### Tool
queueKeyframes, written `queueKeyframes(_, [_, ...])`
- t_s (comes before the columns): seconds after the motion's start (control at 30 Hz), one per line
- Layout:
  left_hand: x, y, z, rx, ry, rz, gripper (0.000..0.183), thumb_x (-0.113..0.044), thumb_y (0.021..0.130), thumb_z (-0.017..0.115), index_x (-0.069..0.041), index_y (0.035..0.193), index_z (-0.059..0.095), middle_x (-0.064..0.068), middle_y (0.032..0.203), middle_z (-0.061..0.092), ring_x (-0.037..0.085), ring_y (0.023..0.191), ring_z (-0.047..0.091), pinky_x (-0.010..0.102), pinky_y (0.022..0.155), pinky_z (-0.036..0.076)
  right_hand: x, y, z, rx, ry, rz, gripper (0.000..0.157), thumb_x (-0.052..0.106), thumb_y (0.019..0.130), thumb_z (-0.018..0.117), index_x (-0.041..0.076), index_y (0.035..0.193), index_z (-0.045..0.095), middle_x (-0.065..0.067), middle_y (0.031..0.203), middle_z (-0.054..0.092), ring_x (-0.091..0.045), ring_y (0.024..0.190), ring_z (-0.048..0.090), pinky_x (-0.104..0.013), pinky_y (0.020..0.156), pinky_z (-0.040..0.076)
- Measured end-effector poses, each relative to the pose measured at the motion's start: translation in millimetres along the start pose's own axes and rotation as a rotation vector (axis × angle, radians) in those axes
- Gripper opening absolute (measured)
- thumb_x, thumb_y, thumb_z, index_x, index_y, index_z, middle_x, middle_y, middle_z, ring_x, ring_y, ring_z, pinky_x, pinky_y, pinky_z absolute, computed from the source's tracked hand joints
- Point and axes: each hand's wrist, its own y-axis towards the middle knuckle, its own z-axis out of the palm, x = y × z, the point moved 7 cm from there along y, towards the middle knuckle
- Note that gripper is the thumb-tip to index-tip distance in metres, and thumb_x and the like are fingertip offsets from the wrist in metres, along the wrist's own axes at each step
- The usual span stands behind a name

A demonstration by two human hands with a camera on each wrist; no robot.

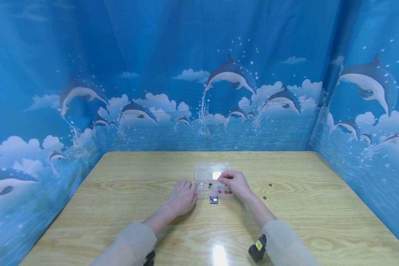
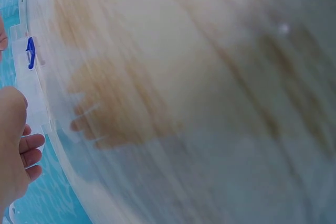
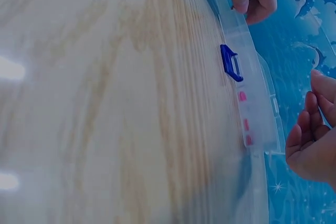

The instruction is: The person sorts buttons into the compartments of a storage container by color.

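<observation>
A clear plastic compartment box [image 1: 199, 196] stands on the table with its transparent lid [image 1: 204, 170] folded back. Small pieces in white, black, yellow, pink and red lie in its compartments. A blue latch [image 3: 226, 62] is at its front edge. My left hand [image 1: 182, 196] rests at the box's left end, fingers loosely bent and fingertips right at its side. Over the right part of the box is my right hand [image 1: 236, 184], thumb and forefinger brought close together, other fingers curled. I cannot tell whether a small piece is between these fingertips.
Two small green discs [image 1: 270, 185] and a yellow one [image 1: 267, 192] lie on the wooden table [image 1: 136, 177], right of the right hand. A blue dolphin-print curtain [image 1: 173, 37] hangs behind the table and along both sides.
</observation>
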Motion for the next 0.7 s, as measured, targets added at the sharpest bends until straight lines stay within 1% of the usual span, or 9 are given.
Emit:
queueKeyframes(0.07, [0.3,0.0,0.6,0.001,-0.004,-0.004,0.02,-0.026,0.092,0.051,-0.007,0.095,0.052,0.004,0.082,0.044,0.018,0.079,0.04,0.034,0.076,0.039,-1.4,-1.0,-4.3,0.003,0.017,0.013,0.01,0.008,0.083,0.067,0.002,0.091,0.067,-0.006,0.088,0.062,-0.023,0.08,0.055,-0.035,0.068,0.049])
queueKeyframes(0.13, [0.4,-0.1,0.7,0.002,-0.003,-0.006,0.02,-0.026,0.092,0.051,-0.007,0.095,0.052,0.004,0.082,0.044,0.018,0.08,0.04,0.034,0.076,0.039,-2.9,-1.6,-9.4,-0.001,0.024,0.022,0.012,0.008,0.083,0.067,0.002,0.093,0.067,-0.006,0.09,0.064,-0.024,0.084,0.057,-0.037,0.074,0.049])
queueKeyframes(0.27, [0.2,-0.3,0.8,0.0,-0.003,-0.002,0.02,-0.026,0.092,0.051,-0.007,0.095,0.052,0.004,0.082,0.044,0.018,0.079,0.039,0.034,0.075,0.039,-5.4,-2.6,-20.6,-0.01,-0.004,0.005,0.017,0.009,0.084,0.065,0.0,0.098,0.066,-0.009,0.098,0.065,-0.024,0.094,0.057,-0.04,0.086,0.046])
queueKeyframes(0.37, [0.0,-0.6,1.1,0.005,-0.008,-0.001,0.02,-0.026,0.092,0.051,-0.007,0.094,0.052,0.003,0.081,0.043,0.018,0.079,0.039,0.033,0.075,0.039,-9.1,-2.8,-30.4,-0.018,-0.024,0.001,0.02,0.011,0.085,0.064,-0.002,0.1,0.066,-0.012,0.103,0.064,-0.027,0.101,0.056,-0.043,0.091,0.042])
queueKeyframes(0.5, [0.0,-0.7,0.5,0.006,-0.008,-0.001,0.02,-0.026,0.092,0.051,-0.007,0.094,0.052,0.003,0.081,0.043,0.018,0.078,0.039,0.033,0.075,0.039,-15.7,-1.9,-44.7,-0.034,-0.039,0.002,0.023,0.013,0.087,0.063,-0.003,0.103,0.065,-0.014,0.106,0.064,-0.03,0.105,0.054,-0.046,0.094,0.04])
queueKeyframes(0.7, [0.2,-0.1,-0.4,0.012,-0.003,-0.004,0.02,-0.026,0.092,0.051,-0.006,0.096,0.052,0.004,0.082,0.044,0.018,0.079,0.04,0.033,0.074,0.039,-22.7,-2.7,-64.8,-0.067,-0.047,-0.011,0.027,0.016,0.087,0.064,-0.006,0.104,0.064,-0.016,0.103,0.065,-0.031,0.104,0.054,-0.045,0.092,0.04])
